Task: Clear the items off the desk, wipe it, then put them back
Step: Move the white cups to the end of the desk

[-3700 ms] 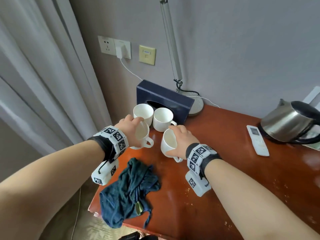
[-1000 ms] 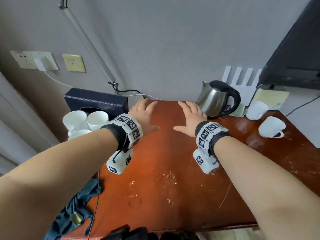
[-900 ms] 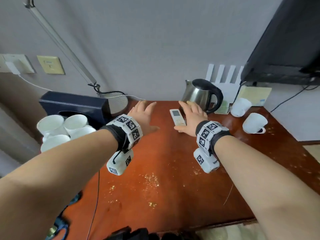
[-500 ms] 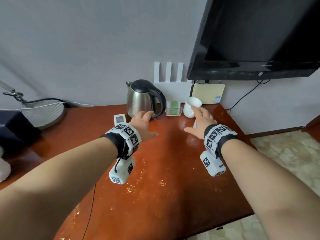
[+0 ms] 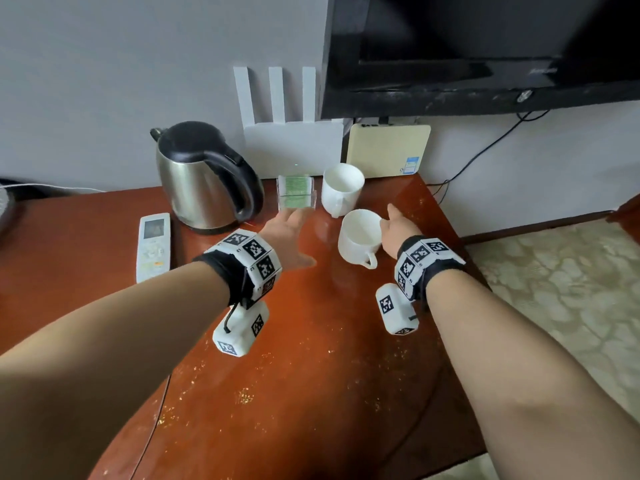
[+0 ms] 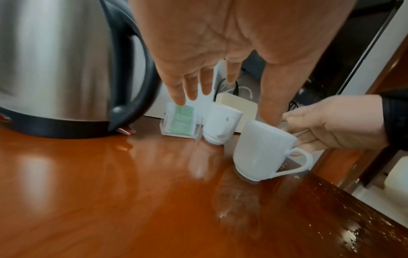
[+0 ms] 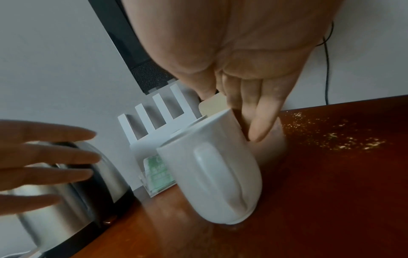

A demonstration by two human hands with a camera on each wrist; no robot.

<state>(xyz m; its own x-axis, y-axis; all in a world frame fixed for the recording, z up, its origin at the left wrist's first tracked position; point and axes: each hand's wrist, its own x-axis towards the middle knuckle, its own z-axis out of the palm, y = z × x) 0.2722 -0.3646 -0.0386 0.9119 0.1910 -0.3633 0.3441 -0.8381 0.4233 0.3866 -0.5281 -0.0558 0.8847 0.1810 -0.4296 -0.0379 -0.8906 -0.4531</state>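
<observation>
Here, right hand (image 5: 393,233) gripping the near white mug (image 5: 358,237) tilted on the red-brown surface (image 5: 311,393), left hand (image 5: 287,233) flat-fingered and holding nothing, hovering between kettle (image 5: 204,178) and mugs, second mug (image 5: 341,188) behind.

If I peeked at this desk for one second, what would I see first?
Probably the two hands: the right hand touching the nearer white mug, the left hand open above the desk. Next, the shiny kettle at the back left, and gold specks scattered across the wood.
</observation>
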